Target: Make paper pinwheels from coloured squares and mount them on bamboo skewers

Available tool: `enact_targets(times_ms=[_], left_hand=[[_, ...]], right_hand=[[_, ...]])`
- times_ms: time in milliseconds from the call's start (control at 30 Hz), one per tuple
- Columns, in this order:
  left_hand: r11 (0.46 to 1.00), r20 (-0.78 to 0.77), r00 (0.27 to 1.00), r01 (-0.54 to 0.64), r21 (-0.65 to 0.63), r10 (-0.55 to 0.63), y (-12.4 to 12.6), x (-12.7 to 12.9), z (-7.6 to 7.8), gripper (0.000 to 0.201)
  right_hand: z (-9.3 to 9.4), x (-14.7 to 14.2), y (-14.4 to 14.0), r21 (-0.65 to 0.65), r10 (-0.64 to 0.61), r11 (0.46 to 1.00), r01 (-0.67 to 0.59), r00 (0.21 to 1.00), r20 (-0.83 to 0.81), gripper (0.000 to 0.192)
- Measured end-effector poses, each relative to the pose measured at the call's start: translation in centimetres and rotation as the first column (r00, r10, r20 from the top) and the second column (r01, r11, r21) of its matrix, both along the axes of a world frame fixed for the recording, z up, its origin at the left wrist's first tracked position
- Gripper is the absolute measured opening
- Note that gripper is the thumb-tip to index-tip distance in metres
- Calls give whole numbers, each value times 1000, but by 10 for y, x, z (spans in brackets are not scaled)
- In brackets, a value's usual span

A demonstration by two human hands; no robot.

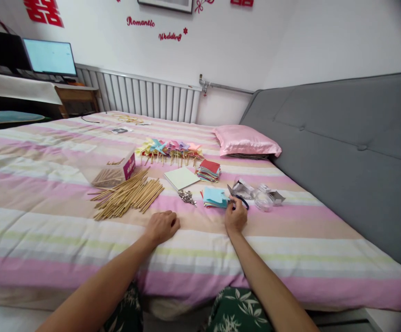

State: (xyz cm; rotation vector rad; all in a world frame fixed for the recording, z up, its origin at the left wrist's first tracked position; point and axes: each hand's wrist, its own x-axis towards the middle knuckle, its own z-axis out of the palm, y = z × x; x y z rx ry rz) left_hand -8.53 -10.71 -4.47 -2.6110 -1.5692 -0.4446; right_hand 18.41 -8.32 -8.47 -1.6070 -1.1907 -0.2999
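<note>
I am seeing my right hand reaching to the scissors, which are lying on the striped bed just right of the blue paper stack; its grip seems to be closing on the handles, though I cannot tell for sure. My left hand is resting loosely curled on the bed, empty, just below the wooden sticks.

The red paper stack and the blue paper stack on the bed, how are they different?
The red paper stack lies farther back, near the pinwheels; the blue paper stack lies closer, beside the right hand. The red paper stack has a red sheet on top and looks taller; the blue paper stack has a light blue sheet on top and looks flatter. Scissors touch the blue one, not the red. Both are mixed-colour square sheets on the striped bedspread.
</note>
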Motion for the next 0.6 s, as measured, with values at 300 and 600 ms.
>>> enact_targets(times_ms=[300, 600], left_hand=[[993, 59, 998, 20, 119, -28, -2, 1, 2, 27], [887, 23, 893, 444, 125, -450, 18, 37, 3, 40]], right_hand=[[-3, -2, 2, 3, 44, 999, -44, 998, 54, 26], [-6, -3, 4, -24, 59, 998, -57, 994, 93, 27]])
